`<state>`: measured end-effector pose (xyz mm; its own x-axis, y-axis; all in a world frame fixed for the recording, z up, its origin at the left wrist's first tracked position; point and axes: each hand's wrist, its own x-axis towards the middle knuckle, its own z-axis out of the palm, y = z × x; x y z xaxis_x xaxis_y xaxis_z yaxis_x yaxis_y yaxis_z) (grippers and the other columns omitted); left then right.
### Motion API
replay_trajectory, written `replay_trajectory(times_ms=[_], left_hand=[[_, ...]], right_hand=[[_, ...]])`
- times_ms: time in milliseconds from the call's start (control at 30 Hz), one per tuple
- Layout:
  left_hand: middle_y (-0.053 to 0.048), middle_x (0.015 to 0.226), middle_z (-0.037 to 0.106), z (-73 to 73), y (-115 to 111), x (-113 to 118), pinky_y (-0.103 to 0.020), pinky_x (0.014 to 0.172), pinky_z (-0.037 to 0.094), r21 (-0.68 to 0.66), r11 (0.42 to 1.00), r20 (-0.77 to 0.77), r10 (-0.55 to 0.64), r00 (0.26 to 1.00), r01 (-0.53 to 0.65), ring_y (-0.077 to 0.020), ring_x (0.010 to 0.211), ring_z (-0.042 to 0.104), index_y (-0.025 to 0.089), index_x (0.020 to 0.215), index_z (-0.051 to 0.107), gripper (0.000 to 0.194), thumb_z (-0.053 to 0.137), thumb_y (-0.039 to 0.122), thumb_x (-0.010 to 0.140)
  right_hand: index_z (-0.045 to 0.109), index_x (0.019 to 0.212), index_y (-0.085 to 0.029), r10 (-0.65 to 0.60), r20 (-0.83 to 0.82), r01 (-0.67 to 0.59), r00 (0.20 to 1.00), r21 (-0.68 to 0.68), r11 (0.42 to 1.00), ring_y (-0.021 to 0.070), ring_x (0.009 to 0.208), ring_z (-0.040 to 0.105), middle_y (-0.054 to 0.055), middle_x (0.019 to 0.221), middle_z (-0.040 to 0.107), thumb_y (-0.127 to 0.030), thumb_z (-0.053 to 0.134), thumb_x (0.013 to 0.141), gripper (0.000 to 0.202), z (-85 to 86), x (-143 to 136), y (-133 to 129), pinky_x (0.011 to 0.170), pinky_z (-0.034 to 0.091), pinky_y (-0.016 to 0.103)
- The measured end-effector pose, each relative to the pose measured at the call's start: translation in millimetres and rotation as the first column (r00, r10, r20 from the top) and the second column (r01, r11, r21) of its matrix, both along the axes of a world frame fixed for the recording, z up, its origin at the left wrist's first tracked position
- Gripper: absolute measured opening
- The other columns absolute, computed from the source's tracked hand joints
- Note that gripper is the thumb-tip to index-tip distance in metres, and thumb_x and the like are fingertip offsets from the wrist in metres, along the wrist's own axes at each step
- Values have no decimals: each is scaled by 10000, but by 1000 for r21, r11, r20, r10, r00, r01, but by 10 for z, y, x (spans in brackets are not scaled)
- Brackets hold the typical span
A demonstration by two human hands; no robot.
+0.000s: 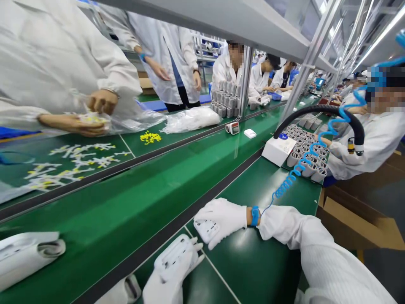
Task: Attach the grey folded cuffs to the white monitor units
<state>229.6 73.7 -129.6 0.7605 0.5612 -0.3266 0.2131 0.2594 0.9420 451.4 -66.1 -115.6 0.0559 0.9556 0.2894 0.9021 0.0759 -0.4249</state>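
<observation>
My gloved left hand [167,270] is closed around a white plastic housing [175,252], whose slotted, hollow-looking side faces up. My gloved right hand [223,219], with a blue band at the wrist, grips a second white plastic housing [207,229] from above. Both hands are over the green work surface, close together but apart. Beside my left forearm lies a rolled white cuff [126,289], cut off by the frame's bottom edge. On the belt at far left rests a white device with a rolled cuff [31,257].
A green conveyor belt [133,192] runs diagonally past me, carrying a cuffed device with a display [232,128] and a white part [249,133]. A coiled blue cord [291,179] reaches my wristband. A white box [278,150] and cuffs [311,158] stand right. Co-workers sit around.
</observation>
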Motion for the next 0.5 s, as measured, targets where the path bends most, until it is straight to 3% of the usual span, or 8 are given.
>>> replay_trajectory(times_ms=[167, 233, 267, 300, 333, 400, 433, 500], left_hand=[[-75, 1273, 724, 130, -94, 52, -586, 1124, 497, 71, 997, 46, -37, 998, 33, -429, 1352, 564, 269, 1185, 705, 538, 841, 323, 666], [-80, 1248, 729, 233, -143, 74, -579, 1145, 475, 82, 995, 77, -71, 995, 64, -417, 1357, 561, 259, 1220, 691, 567, 842, 331, 678], [-75, 1226, 733, 285, -164, 78, -570, 1142, 480, 64, 995, 102, -89, 991, 83, -410, 1342, 574, 261, 1250, 677, 597, 843, 330, 681], [-68, 1197, 737, 333, -183, 79, -561, 1134, 491, 29, 995, 136, -98, 986, 95, -400, 1315, 597, 265, 1286, 659, 634, 845, 325, 682], [-57, 1163, 739, 377, -200, 77, -551, 1124, 504, -15, 995, 172, -99, 980, 103, -386, 1276, 625, 270, 1323, 638, 675, 846, 317, 683], [-26, 1086, 734, 440, -228, 67, -534, 1102, 528, -94, 989, 236, -88, 968, 113, -340, 1173, 682, 288, 1393, 590, 746, 841, 312, 691], [-9, 1044, 726, 458, -238, 62, -531, 1088, 540, -134, 985, 259, -73, 963, 111, -310, 1112, 703, 298, 1414, 574, 766, 838, 315, 695], [11, 989, 708, 460, -245, 58, -517, 1043, 574, -215, 971, 285, -41, 958, 105, -253, 1000, 720, 306, 1419, 575, 775, 838, 313, 690]], right_hand=[[645, 1279, -215, -69, 29, 61, 997, 219, 974, 275, 1256, 609, 119, 1329, 672, -640, 830, 728, 720, 13, -22, -114, 1096, 464, 420], [649, 1293, -219, -238, -4, 226, 971, 332, 916, 257, 1288, 596, 116, 1345, 663, -604, 808, 789, 655, 43, -16, -336, 1129, 451, 416], [652, 1301, -229, -374, -29, 356, 927, 376, 855, 253, 1301, 587, 113, 1355, 656, -578, 778, 836, 595, 55, -3, -502, 1141, 444, 424], [657, 1306, -240, -536, -61, 510, 842, 415, 754, 255, 1313, 578, 113, 1358, 651, -551, 737, 885, 530, 60, 18, -706, 1151, 438, 439], [663, 1308, -248, -706, -99, 666, 701, 446, 598, 258, 1320, 570, 113, 1355, 647, -527, 685, 929, 471, 56, 43, -945, 1156, 434, 454], [651, 1331, -223, -938, -201, 861, 281, 485, 154, 266, 1329, 552, 138, 1357, 623, -484, 578, 987, 438, 24, 105, -1501, 1171, 416, 476], [638, 1345, -214, -968, -244, 870, 55, 487, -73, 259, 1338, 540, 137, 1370, 607, -474, 539, 993, 448, 2, 140, -1798, 1182, 408, 468], [573, 1413, -135, -949, -286, 842, -132, 473, -260, 297, 1398, 463, 196, 1448, 515, -418, 519, 975, 524, -22, 218, -2377, 1214, 343, 522]])
